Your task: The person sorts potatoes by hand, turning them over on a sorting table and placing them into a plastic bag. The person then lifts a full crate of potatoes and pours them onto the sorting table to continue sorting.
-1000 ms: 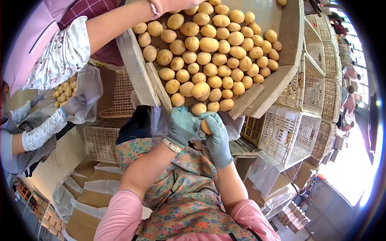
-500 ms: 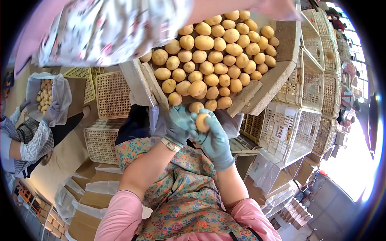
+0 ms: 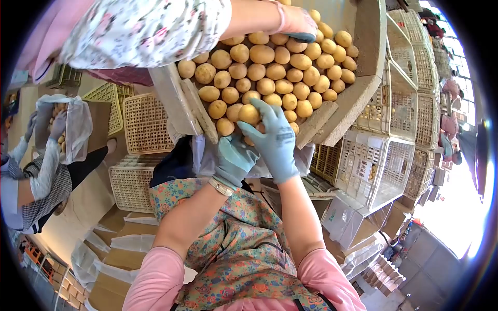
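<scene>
1. While the right hand [image 3: 274,139] reaches up, fingers spread, it lies over potatoes [image 3: 270,78] at the chute's [image 3: 358,88] lower lip.
2. Below it, the left hand [image 3: 234,158] curls around a plastic bag [image 3: 205,160] (gloved, wrist bent upward).
3. A co-worker's hand [image 3: 295,23] rests atop the pile.

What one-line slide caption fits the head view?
Gloved right hand reaches into the potatoes at the chute's mouth, left hand just below.
</scene>
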`<state>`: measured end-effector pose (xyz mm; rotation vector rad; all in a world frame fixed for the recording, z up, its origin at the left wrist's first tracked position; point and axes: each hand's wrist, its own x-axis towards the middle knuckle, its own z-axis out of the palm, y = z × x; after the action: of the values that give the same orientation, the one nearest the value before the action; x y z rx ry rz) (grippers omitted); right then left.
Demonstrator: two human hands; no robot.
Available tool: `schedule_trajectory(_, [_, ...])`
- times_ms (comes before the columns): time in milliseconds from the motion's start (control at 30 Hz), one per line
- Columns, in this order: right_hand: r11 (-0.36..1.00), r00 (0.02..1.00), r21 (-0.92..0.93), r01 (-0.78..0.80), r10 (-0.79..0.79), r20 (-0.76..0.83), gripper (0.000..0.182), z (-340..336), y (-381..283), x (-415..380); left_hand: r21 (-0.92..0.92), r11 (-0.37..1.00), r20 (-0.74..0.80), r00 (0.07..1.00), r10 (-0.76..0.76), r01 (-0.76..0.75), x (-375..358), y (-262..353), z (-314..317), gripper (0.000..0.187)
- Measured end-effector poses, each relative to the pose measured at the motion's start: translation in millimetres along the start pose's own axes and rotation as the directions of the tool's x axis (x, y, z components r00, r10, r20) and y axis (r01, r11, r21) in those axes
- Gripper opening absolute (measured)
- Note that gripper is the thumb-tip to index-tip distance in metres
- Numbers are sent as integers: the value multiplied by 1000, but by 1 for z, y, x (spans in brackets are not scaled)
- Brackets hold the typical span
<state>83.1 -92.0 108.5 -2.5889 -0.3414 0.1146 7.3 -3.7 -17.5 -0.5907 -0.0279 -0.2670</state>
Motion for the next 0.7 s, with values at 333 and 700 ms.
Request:
schedule_trajectory(333, [978,987,153,-144,154,-53,58,10,-19,-29,530,-800,-57,953,299,283,-13,-3,15,48])
schedule_trajectory(700, [160,724,767,-621,494,482,50,-33,6,-149,839,478,-420,869,262,261,-6,-2,18,61])
